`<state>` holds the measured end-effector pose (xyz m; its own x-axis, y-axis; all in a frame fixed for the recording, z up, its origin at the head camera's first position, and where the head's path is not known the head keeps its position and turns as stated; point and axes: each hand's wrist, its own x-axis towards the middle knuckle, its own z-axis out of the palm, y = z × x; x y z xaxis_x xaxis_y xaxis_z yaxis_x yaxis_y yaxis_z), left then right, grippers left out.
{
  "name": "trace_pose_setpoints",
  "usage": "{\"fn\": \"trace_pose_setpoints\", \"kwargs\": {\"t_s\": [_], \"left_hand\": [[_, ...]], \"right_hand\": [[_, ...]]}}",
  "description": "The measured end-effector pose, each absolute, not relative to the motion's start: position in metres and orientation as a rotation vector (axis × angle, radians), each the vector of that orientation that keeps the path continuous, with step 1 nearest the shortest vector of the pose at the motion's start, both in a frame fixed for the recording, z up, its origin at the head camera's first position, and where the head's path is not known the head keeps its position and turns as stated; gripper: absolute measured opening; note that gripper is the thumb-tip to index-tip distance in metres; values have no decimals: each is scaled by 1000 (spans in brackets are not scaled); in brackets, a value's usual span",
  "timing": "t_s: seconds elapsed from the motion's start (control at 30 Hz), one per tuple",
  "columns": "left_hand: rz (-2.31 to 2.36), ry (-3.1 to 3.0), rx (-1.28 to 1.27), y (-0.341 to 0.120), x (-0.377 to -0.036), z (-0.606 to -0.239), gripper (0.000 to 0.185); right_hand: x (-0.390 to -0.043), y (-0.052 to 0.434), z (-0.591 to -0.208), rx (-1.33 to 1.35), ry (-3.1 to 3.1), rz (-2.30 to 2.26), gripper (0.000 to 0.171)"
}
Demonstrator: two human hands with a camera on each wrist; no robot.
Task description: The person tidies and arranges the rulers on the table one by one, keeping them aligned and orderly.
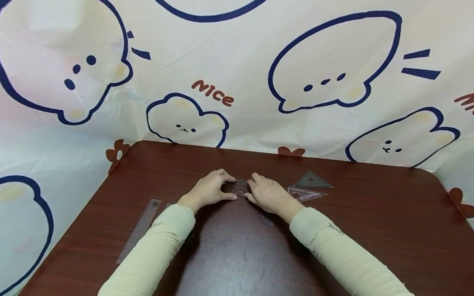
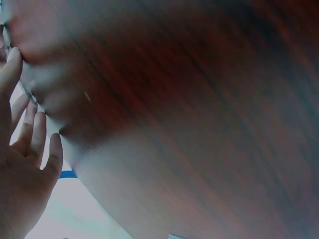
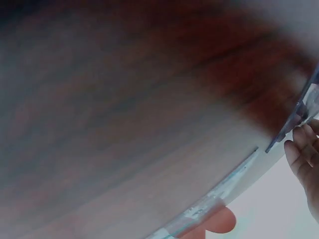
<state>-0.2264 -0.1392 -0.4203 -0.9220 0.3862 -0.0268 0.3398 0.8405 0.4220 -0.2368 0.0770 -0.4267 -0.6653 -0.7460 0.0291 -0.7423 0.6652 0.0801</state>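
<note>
Your left hand and right hand meet mid-table, fingers of both curled onto a small clear protractor held between them, lying flat on the wood. Just right of your right hand sit two set squares: a dark one behind, a pinkish one in front, close together. A clear ruler lies well left, beside your left sleeve. Cartoon cloth hangs behind. Wrist views are blurred; only fingertips and table edge show.
</note>
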Motion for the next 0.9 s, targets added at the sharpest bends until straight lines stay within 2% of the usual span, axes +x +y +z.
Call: {"fn": "trace_pose_setpoints", "kwargs": {"t_s": [0.57,0.9], "left_hand": [[750,2903,489,-136,-225,-420,54],[850,2875,480,-138,-218,-420,56]], "right_hand": [[-235,75,-422,722,-3145,855,55],[-228,76,-421,681,-3140,874,52]]}}
